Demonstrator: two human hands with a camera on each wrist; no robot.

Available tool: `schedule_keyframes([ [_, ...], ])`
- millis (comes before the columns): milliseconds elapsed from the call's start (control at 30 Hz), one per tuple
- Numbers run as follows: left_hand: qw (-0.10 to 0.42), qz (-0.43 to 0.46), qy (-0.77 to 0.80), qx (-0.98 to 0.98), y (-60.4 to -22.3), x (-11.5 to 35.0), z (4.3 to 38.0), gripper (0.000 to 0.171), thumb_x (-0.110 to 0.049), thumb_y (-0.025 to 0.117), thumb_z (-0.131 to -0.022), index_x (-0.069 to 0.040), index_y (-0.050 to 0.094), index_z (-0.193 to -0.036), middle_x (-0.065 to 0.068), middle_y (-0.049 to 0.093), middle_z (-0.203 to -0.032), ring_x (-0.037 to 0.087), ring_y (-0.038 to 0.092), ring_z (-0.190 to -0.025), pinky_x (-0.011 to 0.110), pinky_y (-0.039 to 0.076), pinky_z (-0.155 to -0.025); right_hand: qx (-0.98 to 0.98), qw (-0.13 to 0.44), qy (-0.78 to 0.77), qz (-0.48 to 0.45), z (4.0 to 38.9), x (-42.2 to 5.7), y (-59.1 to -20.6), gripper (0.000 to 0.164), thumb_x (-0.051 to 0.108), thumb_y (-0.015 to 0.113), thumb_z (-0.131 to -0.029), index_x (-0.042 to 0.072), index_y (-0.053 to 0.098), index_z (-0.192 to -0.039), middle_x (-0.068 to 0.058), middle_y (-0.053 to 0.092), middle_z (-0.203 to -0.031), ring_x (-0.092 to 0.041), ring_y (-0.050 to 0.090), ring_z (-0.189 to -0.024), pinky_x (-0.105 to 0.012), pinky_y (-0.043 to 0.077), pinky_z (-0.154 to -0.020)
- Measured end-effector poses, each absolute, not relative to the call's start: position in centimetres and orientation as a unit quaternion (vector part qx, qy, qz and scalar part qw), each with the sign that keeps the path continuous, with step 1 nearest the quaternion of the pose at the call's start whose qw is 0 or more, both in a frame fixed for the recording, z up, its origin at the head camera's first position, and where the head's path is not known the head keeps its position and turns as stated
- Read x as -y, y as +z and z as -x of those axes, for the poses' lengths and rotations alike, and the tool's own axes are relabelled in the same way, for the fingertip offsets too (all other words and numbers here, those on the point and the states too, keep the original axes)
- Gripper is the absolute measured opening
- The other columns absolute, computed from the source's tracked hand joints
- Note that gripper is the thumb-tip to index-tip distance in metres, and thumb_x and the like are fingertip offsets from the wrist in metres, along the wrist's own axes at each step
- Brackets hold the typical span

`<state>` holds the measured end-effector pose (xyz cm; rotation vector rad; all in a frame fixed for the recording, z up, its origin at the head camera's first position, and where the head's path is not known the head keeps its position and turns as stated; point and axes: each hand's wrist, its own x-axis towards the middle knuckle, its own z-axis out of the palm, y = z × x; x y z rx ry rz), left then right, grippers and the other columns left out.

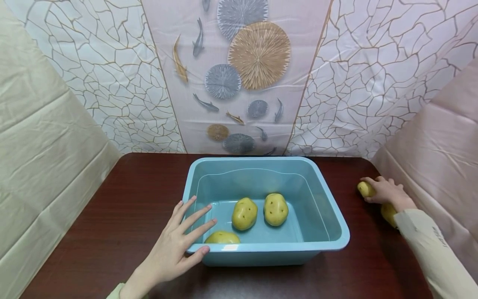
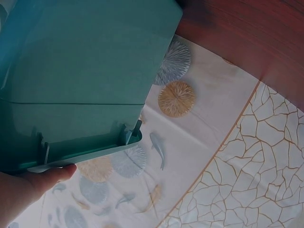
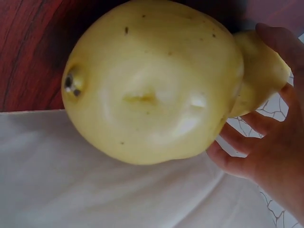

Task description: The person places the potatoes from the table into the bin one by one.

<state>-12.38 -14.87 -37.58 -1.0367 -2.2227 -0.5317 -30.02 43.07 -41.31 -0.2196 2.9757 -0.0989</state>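
Note:
A light blue plastic basin stands on the table with several yellow potatoes inside, one of them a dimpled potato right of the middle. My left hand spreads its straight fingers over the basin's front left corner; in the left wrist view its thumb lies along the rim. At the table's right side my right hand grips a small potato between thumb and fingers. Under that wrist lies another potato, which looms large in the right wrist view.
The dark reddish-brown table reaches out on both sides of the basin. A patterned cloth hangs behind it. Pale cloth walls close in the left and right sides, the right one near my right hand.

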Motion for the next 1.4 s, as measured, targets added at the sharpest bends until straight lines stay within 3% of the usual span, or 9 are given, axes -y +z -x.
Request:
schedule_keyframes([
  [367,0.314,0.393,-0.200,0.841,-37.52,14.87,12.31,0.040,-0.037,0.045,-0.089,-0.018,0.055,-0.122,0.006,0.045,-0.135,0.035,0.024,-0.132,0.048,0.010,-0.109,-0.994,0.066,-0.028,0.077,30.43,-43.20,-41.81,0.070,0.029,0.071,-0.068,0.007,0.038,-0.125,-0.032,0.043,-0.103,-0.046,0.041,-0.083,-0.054,0.031,-0.061],
  [733,0.316,0.395,-0.205,0.838,-37.47,14.83,12.34,0.040,-0.037,0.044,-0.089,-0.018,0.055,-0.122,0.006,0.045,-0.134,0.035,0.025,-0.132,0.044,0.006,-0.112,-0.995,0.053,-0.005,0.081,30.72,-43.21,-42.20,0.069,0.024,0.073,-0.065,0.006,0.040,-0.122,-0.031,0.045,-0.100,-0.049,0.040,-0.082,-0.060,0.031,-0.062],
  [967,0.316,0.395,-0.206,0.838,-37.52,14.77,12.41,0.040,-0.039,0.043,-0.089,-0.018,0.056,-0.122,0.006,0.046,-0.134,0.036,0.025,-0.132,0.043,0.004,-0.112,-0.996,0.048,-0.007,0.080,30.60,-43.04,-41.99,0.067,0.025,0.073,-0.064,0.006,0.042,-0.120,-0.029,0.047,-0.096,-0.047,0.040,-0.078,-0.058,0.030,-0.061],
  [1167,0.311,0.393,-0.204,0.841,-37.51,14.83,12.45,0.040,-0.035,0.050,-0.086,-0.019,0.055,-0.122,0.007,0.047,-0.133,0.035,0.025,-0.132,0.043,0.005,-0.112,-0.996,0.038,-0.009,0.081,30.62,-43.12,-42.02,0.066,0.026,0.073,-0.062,0.006,0.043,-0.118,-0.030,0.047,-0.095,-0.049,0.040,-0.077,-0.063,0.031,-0.060],
  [1400,0.311,0.392,-0.204,0.841,-37.57,14.82,12.38,0.039,-0.037,0.046,-0.088,-0.019,0.055,-0.122,0.006,0.046,-0.133,0.035,0.025,-0.132,0.045,0.007,-0.111,-0.996,0.040,-0.011,0.076,30.60,-42.85,-42.09,0.066,0.026,0.073,-0.062,0.006,0.043,-0.118,-0.030,0.046,-0.096,-0.049,0.040,-0.077,-0.065,0.031,-0.061],
])
